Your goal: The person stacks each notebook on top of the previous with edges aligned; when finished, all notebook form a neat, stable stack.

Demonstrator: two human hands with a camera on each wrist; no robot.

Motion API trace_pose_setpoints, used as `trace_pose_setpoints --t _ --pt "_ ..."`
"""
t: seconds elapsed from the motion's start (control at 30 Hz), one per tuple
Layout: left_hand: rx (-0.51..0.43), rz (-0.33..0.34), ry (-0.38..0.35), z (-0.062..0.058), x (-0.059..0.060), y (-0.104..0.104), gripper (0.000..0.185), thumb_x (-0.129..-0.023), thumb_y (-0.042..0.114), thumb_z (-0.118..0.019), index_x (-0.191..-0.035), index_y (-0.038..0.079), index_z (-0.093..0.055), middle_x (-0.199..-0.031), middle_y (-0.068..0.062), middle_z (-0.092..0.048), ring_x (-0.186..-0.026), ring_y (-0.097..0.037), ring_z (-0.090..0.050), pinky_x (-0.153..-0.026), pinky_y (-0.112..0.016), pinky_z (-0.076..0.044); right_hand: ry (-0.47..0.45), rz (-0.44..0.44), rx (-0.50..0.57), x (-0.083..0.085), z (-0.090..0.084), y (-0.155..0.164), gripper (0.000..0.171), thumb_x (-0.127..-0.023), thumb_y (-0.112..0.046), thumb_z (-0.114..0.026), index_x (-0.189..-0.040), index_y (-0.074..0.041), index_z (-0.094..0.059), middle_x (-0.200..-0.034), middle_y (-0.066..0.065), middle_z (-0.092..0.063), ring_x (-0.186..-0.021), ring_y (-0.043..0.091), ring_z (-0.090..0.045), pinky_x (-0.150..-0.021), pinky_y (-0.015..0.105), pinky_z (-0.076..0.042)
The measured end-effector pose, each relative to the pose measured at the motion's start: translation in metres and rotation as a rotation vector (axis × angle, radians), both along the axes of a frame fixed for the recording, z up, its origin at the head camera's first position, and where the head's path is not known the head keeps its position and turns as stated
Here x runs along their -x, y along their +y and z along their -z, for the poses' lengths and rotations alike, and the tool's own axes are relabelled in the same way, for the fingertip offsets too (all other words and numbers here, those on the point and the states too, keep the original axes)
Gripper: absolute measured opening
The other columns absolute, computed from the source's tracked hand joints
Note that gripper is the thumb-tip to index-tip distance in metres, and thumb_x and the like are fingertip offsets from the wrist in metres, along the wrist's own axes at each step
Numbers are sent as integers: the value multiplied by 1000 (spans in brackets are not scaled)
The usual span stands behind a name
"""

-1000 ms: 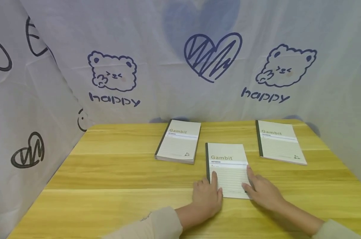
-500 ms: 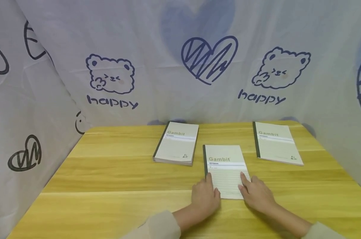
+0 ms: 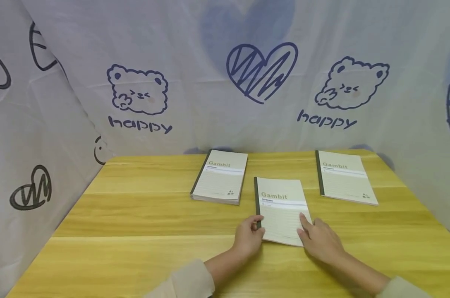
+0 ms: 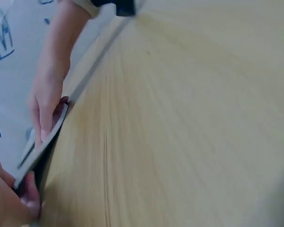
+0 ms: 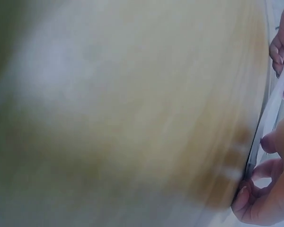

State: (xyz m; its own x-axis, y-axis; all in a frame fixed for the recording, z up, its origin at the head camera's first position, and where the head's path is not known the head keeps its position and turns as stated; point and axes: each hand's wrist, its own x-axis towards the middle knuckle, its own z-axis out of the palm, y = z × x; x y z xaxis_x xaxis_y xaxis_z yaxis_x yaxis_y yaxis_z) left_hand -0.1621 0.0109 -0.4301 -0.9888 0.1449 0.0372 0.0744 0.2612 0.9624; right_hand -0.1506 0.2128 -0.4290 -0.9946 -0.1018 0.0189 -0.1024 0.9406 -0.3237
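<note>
A pale green "Gambit" notebook (image 3: 281, 207) with a dark spine lies in the middle of the wooden table (image 3: 135, 215). My left hand (image 3: 249, 239) grips its spine edge near the bottom left corner, fingers curled round it. My right hand (image 3: 319, 241) pinches the bottom right edge, fingers on the cover. In the left wrist view the notebook (image 4: 42, 142) is tilted a little off the table, between my left hand (image 4: 9, 203) and my right hand (image 4: 46, 101). The right wrist view is blurred and shows the notebook's thin edge (image 5: 270, 113) by my right hand (image 5: 265, 194).
A small stack of the same notebooks (image 3: 221, 182) lies behind and to the left. A single one (image 3: 344, 177) lies at the back right. A white cloth (image 3: 210, 82) printed with bears and hearts walls the table at the back and both sides.
My left hand has slid off the cover to the spine edge and curled round it. The notebook's near edge has come slightly off the table. My right hand has barely moved.
</note>
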Motion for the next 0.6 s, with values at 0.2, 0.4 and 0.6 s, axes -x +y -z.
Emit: trace_pose_setpoints --t 0.2,0.4,0.6 --pt "-220 -33 -169 -2 3 -1 34 -86 -4 -56 -119 -3 -59 -82 -2 -50 -75 -9 -47 -65 -17 -49 -41 -29 67 2 -6 4 49 -95 -27 -47 -134 2 -44 -78 12 -53 -59 17 -39 -49 28 -31" --pt "-353 2 -181 -9 6 -3 37 -87 -4 -53 -124 -5 -54 -86 -2 -49 -77 -6 -49 -69 -20 -53 -114 -37 303 7 -14 11 50 -98 -29 -44 -136 3 -40 -91 29 -61 -70 29 -55 -58 36 -46" --pt "-387 27 -166 -17 12 -12 37 -90 -5 -50 -127 -6 -51 -83 -1 -49 -70 -3 -50 -73 -23 -55 -268 5 713 12 -18 18 52 -96 -21 -48 -141 1 -33 -68 5 -49 -60 12 -48 -60 27 -50"
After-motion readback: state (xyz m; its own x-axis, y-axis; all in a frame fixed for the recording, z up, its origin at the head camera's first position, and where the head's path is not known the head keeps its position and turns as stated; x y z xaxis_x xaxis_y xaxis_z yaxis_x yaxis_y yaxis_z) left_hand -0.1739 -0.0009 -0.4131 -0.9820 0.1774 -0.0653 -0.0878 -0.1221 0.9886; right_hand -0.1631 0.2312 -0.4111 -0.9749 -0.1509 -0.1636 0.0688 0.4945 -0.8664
